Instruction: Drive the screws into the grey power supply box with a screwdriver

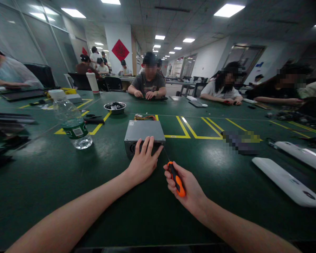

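A grey metal computer power supply [144, 130] sits on the green table, its fan side facing me and a bundle of coloured cables [146, 117] at its back. My left hand [145, 161] lies against its front and top edge with the fingers spread. In my right hand [185, 181] is a screwdriver [177, 180] with an orange and black handle. Its thin shaft points up and left to the front right corner of the power supply, by my left fingertips. Whether the tip sits in a screw is too small to tell.
A water bottle [72, 119] stands at the left, and a metal bowl [115, 108] of small dark parts lies beyond it. White casings [287, 181] are on the right. Yellow tape [176, 136] marks the table. Across it sits a person [149, 82]; others sit along both sides.
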The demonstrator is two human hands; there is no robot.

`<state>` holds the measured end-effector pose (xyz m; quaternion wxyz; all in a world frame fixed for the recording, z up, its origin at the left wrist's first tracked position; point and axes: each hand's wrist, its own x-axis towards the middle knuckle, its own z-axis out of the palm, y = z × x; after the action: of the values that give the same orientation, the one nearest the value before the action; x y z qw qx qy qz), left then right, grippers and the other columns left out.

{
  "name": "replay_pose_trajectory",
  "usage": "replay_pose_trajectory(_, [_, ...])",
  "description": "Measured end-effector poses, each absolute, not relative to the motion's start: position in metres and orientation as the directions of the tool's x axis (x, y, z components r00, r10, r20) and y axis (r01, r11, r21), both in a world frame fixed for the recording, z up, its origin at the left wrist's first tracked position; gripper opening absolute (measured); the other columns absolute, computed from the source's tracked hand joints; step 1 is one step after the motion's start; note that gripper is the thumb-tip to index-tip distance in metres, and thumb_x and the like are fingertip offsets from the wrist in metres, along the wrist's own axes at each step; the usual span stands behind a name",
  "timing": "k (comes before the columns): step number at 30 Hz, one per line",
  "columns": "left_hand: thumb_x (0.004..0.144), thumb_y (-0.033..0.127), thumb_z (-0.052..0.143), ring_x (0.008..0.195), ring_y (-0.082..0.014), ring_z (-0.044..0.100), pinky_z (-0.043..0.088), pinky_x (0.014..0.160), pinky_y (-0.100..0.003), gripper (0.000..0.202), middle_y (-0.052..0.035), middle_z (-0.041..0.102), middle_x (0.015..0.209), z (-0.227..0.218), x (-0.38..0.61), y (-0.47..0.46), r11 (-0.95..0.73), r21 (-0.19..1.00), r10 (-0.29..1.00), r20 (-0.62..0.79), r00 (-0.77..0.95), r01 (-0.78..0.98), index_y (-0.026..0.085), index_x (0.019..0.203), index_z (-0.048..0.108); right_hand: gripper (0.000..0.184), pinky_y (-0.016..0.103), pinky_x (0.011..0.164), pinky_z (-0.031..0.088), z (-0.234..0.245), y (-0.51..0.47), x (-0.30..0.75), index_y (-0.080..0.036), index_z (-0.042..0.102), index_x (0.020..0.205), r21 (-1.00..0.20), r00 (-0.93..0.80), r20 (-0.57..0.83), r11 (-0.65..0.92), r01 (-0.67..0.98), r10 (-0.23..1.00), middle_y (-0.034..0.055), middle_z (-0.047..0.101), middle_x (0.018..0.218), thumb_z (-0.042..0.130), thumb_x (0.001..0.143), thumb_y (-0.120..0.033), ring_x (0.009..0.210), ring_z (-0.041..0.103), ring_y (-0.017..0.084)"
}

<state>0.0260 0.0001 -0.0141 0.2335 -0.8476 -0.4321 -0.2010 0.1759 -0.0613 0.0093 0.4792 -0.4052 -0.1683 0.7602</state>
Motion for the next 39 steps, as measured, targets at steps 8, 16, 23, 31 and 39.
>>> replay_pose_trajectory(8, [0.08, 0.03, 0.051, 0.13, -0.0353, 0.024, 0.018, 0.103, -0.054, 0.051, -0.0206, 0.028, 0.14, -0.0147, 0.0262, 0.0009, -0.521, -0.231, 0.628, 0.549, 0.552, 0.822, 0.022, 0.13, 0.041, 0.015, 0.011, 0.033, 0.027, 0.0053, -0.0598, 0.1749, -0.011, 0.055, 0.072, -0.641, -0.145, -0.45, -0.432, -0.635, 0.881, 0.0001, 0.052, 0.064, 0.05, 0.083, -0.02, 0.042, 0.04, 0.002])
replay_pose_trajectory(16, [0.079, 0.031, 0.053, 0.131, -0.0347, 0.022, 0.017, 0.103, -0.054, 0.052, -0.0177, 0.031, 0.139, -0.0142, 0.0267, -0.0001, -0.519, -0.225, 0.632, 0.549, 0.547, 0.825, 0.022, 0.129, 0.042, 0.027, 0.013, 0.034, 0.03, 0.0054, -0.0607, 0.1752, -0.01, 0.058, 0.083, -0.624, -0.211, -0.472, -0.493, -0.606, 0.856, -0.0002, 0.049, 0.059, 0.04, 0.089, -0.029, 0.041, 0.04, 0.004])
replay_pose_trajectory(23, [0.079, 0.03, 0.052, 0.13, -0.0346, 0.024, 0.017, 0.103, -0.054, 0.05, -0.0185, 0.03, 0.14, -0.0137, 0.027, -0.0002, -0.524, -0.208, 0.63, 0.557, 0.541, 0.826, 0.022, 0.128, 0.043, 0.014, 0.011, 0.033, 0.026, 0.0067, -0.0602, 0.1739, -0.012, 0.053, 0.07, -0.656, -0.154, -0.464, -0.455, -0.602, 0.872, -0.0008, 0.05, 0.062, 0.051, 0.082, -0.018, 0.04, 0.036, 0.001])
replay_pose_trajectory(31, [0.079, 0.031, 0.053, 0.13, -0.0345, 0.024, 0.017, 0.103, -0.054, 0.052, -0.0183, 0.03, 0.14, -0.0152, 0.0268, 0.0005, -0.514, -0.223, 0.635, 0.551, 0.542, 0.828, 0.022, 0.129, 0.042, 0.028, 0.012, 0.033, 0.028, 0.0072, -0.0623, 0.1739, -0.009, 0.058, 0.082, -0.623, -0.226, -0.455, -0.489, -0.61, 0.861, 0.0001, 0.048, 0.06, 0.039, 0.089, -0.028, 0.041, 0.039, 0.003])
replay_pose_trajectory(39, [0.08, 0.031, 0.051, 0.13, -0.0354, 0.024, 0.017, 0.102, -0.054, 0.053, -0.0216, 0.028, 0.14, -0.0139, 0.0269, 0.0, -0.51, -0.239, 0.637, 0.54, 0.55, 0.826, 0.021, 0.131, 0.039, 0.02, 0.01, 0.032, 0.026, 0.0089, -0.0623, 0.1731, -0.01, 0.055, 0.073, -0.648, -0.183, -0.45, -0.46, -0.607, 0.874, -0.0003, 0.05, 0.061, 0.045, 0.086, -0.021, 0.041, 0.037, 0.001])
